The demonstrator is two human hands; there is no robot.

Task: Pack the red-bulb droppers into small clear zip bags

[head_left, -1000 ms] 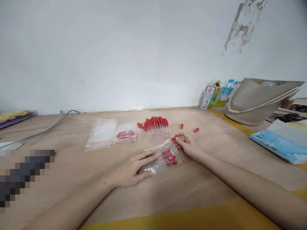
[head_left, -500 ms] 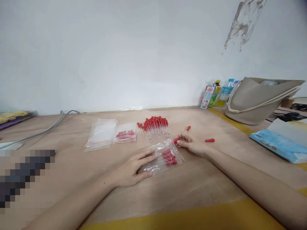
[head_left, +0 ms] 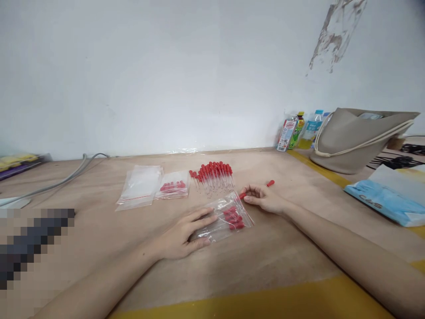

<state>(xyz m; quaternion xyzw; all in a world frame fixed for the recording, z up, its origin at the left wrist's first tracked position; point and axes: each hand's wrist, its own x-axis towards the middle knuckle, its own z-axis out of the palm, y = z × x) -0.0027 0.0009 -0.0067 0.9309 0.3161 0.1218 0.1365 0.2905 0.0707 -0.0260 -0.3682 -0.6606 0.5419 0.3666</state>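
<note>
A clear zip bag lies on the table with several red-bulbed droppers inside, their bulbs toward its open-looking right end. My left hand rests flat on the bag's left part, fingers spread. At the zip edge, my right hand pinches the red bulb of a dropper; its stem is hard to make out against the bag. Just behind that hand shows the red bulb of another dropper, its stem hidden. Beyond the bag lies a pile of loose droppers.
Flat empty zip bags lie left of a filled bag of droppers. Drink containers and a grey bag stand at the back right, with a blue tissue pack nearer. A grey cable runs along the left.
One of two loose droppers near my right hand no longer shows; the visible one lies at a different spot behind the hand. My left hand stays in place on the bag.
</note>
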